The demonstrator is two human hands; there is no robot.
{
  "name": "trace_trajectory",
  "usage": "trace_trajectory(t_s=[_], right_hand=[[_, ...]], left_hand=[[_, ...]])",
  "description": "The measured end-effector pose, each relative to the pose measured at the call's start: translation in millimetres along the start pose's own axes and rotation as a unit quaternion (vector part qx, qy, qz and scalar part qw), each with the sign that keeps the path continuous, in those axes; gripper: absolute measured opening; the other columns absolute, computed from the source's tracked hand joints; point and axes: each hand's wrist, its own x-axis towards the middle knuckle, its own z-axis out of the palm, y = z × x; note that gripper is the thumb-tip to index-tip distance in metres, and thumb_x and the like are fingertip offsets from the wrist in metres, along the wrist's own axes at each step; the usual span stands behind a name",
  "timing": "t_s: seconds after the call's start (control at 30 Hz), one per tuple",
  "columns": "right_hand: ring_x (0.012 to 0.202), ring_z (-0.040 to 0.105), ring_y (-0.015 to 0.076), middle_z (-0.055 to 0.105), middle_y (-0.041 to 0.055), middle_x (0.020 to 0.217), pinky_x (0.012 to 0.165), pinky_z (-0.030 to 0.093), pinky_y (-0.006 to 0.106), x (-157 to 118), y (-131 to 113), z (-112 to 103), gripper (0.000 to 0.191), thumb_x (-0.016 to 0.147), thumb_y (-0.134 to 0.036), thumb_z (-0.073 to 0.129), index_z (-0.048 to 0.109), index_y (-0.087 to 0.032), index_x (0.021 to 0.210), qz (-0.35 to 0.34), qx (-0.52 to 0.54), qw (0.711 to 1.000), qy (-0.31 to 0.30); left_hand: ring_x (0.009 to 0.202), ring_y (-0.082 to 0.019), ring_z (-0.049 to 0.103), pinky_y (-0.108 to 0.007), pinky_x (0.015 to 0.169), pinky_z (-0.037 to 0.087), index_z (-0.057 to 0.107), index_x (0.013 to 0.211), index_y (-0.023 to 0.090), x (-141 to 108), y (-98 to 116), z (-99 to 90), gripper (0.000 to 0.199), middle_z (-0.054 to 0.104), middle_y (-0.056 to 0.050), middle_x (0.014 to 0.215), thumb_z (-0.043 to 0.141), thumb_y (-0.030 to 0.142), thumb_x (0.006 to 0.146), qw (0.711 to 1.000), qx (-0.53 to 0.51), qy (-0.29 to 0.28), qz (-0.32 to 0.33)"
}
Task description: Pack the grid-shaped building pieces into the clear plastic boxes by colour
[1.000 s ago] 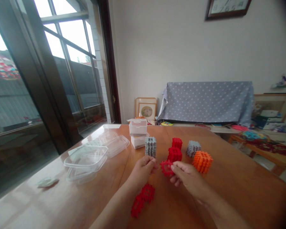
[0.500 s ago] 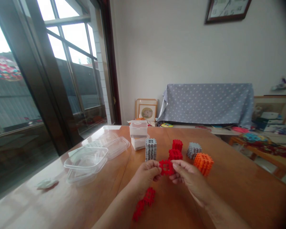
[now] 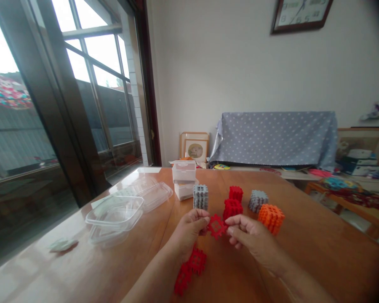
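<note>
A red waffle block [image 3: 217,226], a flat square with notched edges and windows in its middle, is held up over the table, tilted onto a corner. My left hand [image 3: 191,229] pinches its left side between thumb and fingers. The fingertips of my right hand [image 3: 248,233] are closed at its right corner. Just behind it stand two red stacks of waffle blocks [image 3: 233,208]. A tall grey stack [image 3: 201,197] rises beyond my left hand. More loose red waffle blocks [image 3: 197,261] lie by my left forearm, partly overlapping.
To the right are an orange stack [image 3: 271,219] and a grey stack [image 3: 258,200]. Clear plastic containers [image 3: 115,210] lie at the left, with a small pale packet [image 3: 62,244] nearer. Two lidded white boxes [image 3: 183,172] are piled at the back of the wooden table [image 3: 318,248].
The red waffle block has turned from level to tilted on a corner and shifted slightly left. My right hand has lowered a little and its grip has moved to the corner.
</note>
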Motion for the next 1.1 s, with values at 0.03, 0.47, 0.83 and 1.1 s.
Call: trace_trajectory(t_s=[0.03,0.47,0.83,1.1], right_hand=[[0.072,0.063,0.0167,0.068,0.0013,0.083,0.065,0.049,0.029,0.0,0.4,0.9,0.030,0.086,-0.042,0.064,0.067,-0.020,0.105,-0.017,-0.026,1.000,0.004],[0.074,0.059,0.0171,0.066,-0.0004,0.081,0.067,0.045,0.027,-4.3,-8.8,9.5,0.018,0.092,-0.039,0.057,0.067,-0.024,0.092,-0.145,-0.184,0.972,0.024],[0.074,0.058,0.0160,0.063,-0.0016,0.080,0.068,0.044,0.027,-4.8,-4.8,9.6,0.009,0.091,-0.030,0.057,0.064,-0.024,0.092,-0.144,-0.193,0.970,0.025],[0.071,0.056,0.0156,0.062,-0.0013,0.077,0.065,0.042,0.026,-7.9,-6.2,7.7,0.013,0.092,-0.031,0.055,0.063,-0.023,0.086,-0.153,-0.234,0.960,0.017]], left_hand=[[0.061,-0.010,0.050,-0.025,0.064,0.036,0.062,0.089,0.016,0.6,0.1,-0.9,0.030,0.057,0.002,0.071,0.080,0.031,0.070,1.000,-0.006,0.001,-0.002],[0.057,-0.011,0.051,-0.025,0.061,0.036,0.059,0.080,0.017,3.9,-4.0,-4.3,0.026,0.057,0.002,0.064,0.078,0.032,0.071,0.999,-0.037,0.002,-0.028],[0.057,-0.010,0.049,-0.025,0.061,0.037,0.059,0.078,0.016,-0.3,1.2,-0.8,0.024,0.056,0.001,0.064,0.078,0.028,0.072,0.998,-0.043,0.007,-0.034],[0.057,-0.009,0.050,-0.024,0.061,0.037,0.058,0.082,0.016,0.9,0.8,-1.7,0.023,0.055,0.003,0.065,0.076,0.027,0.073,0.998,-0.060,0.005,-0.034]])
